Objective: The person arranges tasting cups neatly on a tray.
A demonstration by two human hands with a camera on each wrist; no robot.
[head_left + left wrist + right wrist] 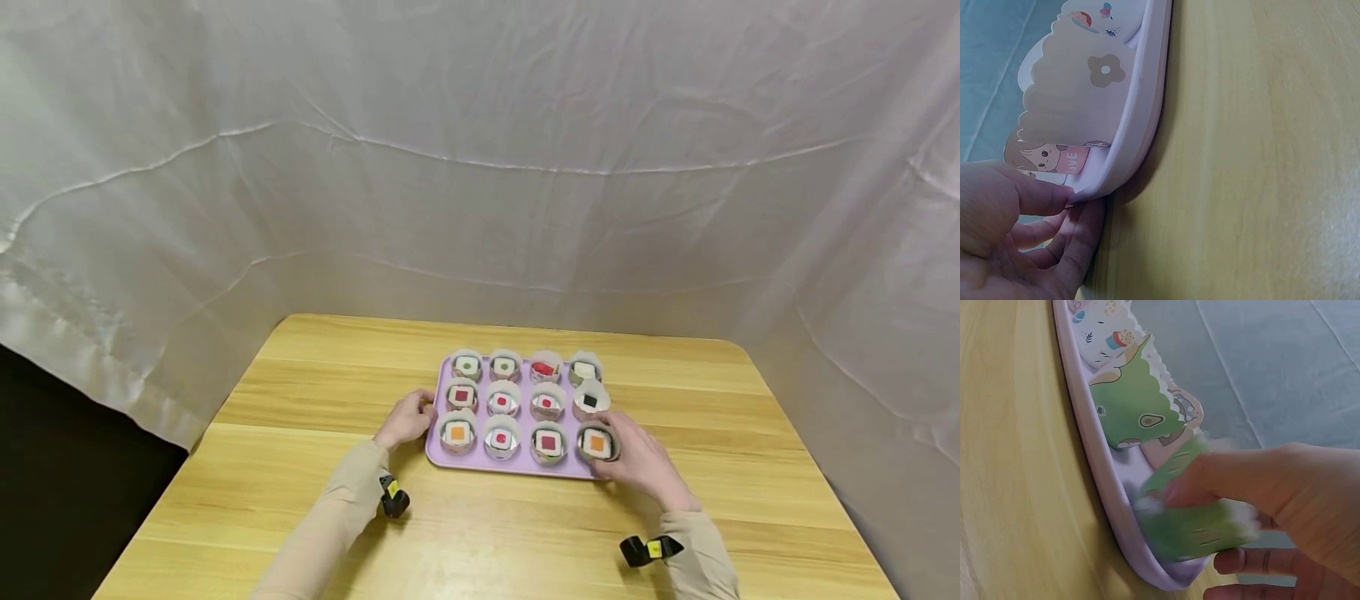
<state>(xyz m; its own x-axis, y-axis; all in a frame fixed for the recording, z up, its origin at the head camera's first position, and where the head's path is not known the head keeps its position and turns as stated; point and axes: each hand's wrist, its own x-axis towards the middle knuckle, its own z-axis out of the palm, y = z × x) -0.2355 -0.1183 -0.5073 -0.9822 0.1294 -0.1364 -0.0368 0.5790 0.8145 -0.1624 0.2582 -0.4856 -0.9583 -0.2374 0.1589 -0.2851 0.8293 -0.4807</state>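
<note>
A light purple tray (495, 468) holds rows of round paper cups, each with a small sushi-like piece in it. My left hand (408, 419) pinches the tray's left rim, thumb on top and fingers underneath, as the left wrist view shows. At the front right corner my right hand (643, 460) grips a green paper cup (1179, 531), thumb on one side. Inside that cup sits a white square piece with an orange centre (597, 443). The cup looks blurred and tilted in the right wrist view, close to the tray's floor; whether it touches is unclear.
The tray stands on a wooden table (525, 533). Beside the gripped cup is another green cup with an avocado print (1135, 403). A brown cup with a flower print (1079, 94) stands by the left wrist. Pale curtains (480, 217) hang behind the table.
</note>
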